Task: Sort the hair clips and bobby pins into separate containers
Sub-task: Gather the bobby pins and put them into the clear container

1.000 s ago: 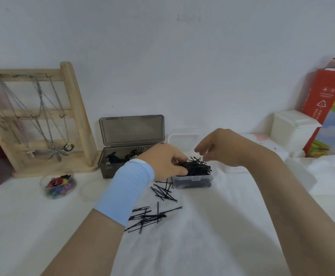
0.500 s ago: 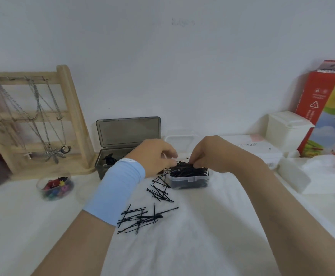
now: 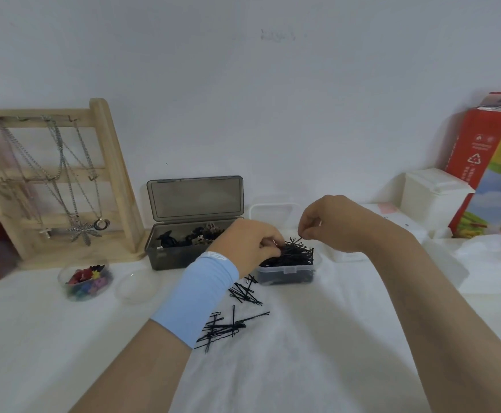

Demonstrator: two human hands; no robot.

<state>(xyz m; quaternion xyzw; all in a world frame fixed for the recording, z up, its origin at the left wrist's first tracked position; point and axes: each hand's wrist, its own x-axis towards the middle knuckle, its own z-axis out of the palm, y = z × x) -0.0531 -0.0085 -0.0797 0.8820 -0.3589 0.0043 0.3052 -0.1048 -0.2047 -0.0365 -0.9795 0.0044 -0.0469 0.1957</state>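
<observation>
Clear box (image 3: 286, 271) sits directly under both hands and is heaped above its rim with black bobby pins (image 3: 295, 254). Grey box (image 3: 166, 257) is set just left of the left hand, its lid propped upright, and dark hair clips (image 3: 195, 234) are seen inside. Further left of that hand a round clear tub (image 3: 85, 283) is filled with small coloured clips, and a clear round lid (image 3: 134, 289) lies beside it on the worktop (image 3: 303, 368). Loose pins (image 3: 228, 326) are scattered in two clusters on the white worktop, near the left wrist and its blue sleeve (image 3: 195, 296), on the near side of the clear box. Left hand (image 3: 249, 248) is curled, fingertips pushed into the left edge of the heap; whether any pin is actually gripped cannot be told. Right hand (image 3: 329, 225) is held above the right part of the heap, thumb and forefinger closed on a single thin pin (image 3: 301, 238) that hangs just over the pile. A wooden necklace stand (image 3: 115, 174) is placed far left of the hands, a white lidded box (image 3: 434, 195) and a red carton (image 3: 487, 162) far right. Compared with half a second ago, the right hand has been raised off the heap and drawn apart from the left, where the two were low and almost touching; the loose pins are unchanged.
</observation>
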